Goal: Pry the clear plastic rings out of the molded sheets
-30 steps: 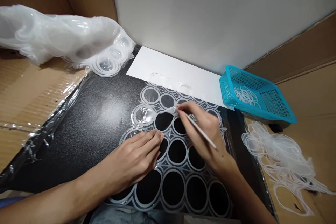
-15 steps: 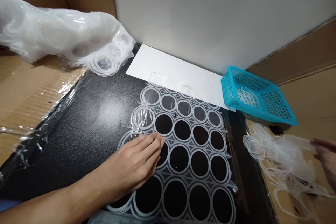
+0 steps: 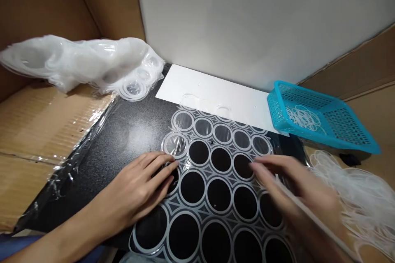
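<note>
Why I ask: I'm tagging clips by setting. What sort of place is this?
Probably a small hand-work bench walled with cardboard. A sheet of punched plastic rings lies on a black mat under the left hand, the right hand holds a thin stick, and loose rings heap beside a blue basket.

Your bench is plain cardboard [image 3: 40, 123] with a black speckled mat [image 3: 129, 139] laid on it. On the mat there's the clear sheet of rings [image 3: 205, 212] and, along the far edge, a white card [image 3: 216, 98]. On the cardboard you've got the stack of clear sheets [image 3: 80, 63] off left, and the blue basket [image 3: 324, 125] and loose rings [image 3: 354, 189] off right.
</note>
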### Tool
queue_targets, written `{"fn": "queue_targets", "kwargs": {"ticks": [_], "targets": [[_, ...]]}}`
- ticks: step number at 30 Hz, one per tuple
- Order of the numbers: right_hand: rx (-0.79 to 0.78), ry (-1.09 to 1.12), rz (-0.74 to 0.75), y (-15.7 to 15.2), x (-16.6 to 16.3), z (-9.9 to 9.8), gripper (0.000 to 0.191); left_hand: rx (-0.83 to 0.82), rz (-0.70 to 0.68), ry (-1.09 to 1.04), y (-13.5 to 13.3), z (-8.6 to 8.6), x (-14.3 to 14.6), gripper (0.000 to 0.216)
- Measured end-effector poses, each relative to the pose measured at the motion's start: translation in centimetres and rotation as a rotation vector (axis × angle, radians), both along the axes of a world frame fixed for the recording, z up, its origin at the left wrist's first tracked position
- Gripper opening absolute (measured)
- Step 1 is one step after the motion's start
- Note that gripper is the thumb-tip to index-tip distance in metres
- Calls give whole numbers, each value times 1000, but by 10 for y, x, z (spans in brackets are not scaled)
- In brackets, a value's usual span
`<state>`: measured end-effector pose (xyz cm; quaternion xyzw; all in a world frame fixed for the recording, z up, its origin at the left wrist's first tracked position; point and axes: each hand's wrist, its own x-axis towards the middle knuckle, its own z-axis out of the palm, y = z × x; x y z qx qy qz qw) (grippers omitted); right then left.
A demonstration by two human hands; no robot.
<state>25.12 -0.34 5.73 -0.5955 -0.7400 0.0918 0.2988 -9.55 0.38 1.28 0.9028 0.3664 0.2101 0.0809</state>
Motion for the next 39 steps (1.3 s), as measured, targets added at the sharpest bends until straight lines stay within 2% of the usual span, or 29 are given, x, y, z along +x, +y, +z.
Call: {"fn": "queue_targets", "kwargs": {"ticks": [2,4,6,8,13,19,27,32,39], "targets": [[-47,98,298,16,-50,-8,8,39,2,23,-5,-6,-4,38],[-131,205,508,32,-83,-15,8,69,-2,30,-9,-11,-4,41],[-240,246,618,44,-99,-19,7,96,-7,35,-11,-14,-4,41],[-336,226,669,52,-104,-20,7,113,-12,47,-13,-16,-3,43],[-455,175,687,59,-103,-12,10,124,-6,76,-14,-19,-2,42],[-458,108,691,59,-104,-9,11,148,6,54,-14,-17,-1,41],[-424,-59,706,63,-110,-8,19,147,1,58,-13,-19,0,41],[-395,-91,694,62,-113,-7,16,131,-13,63,-13,-20,0,42],[-232,-202,663,53,-115,-21,19,109,-56,52,-10,-18,-4,43]]}}
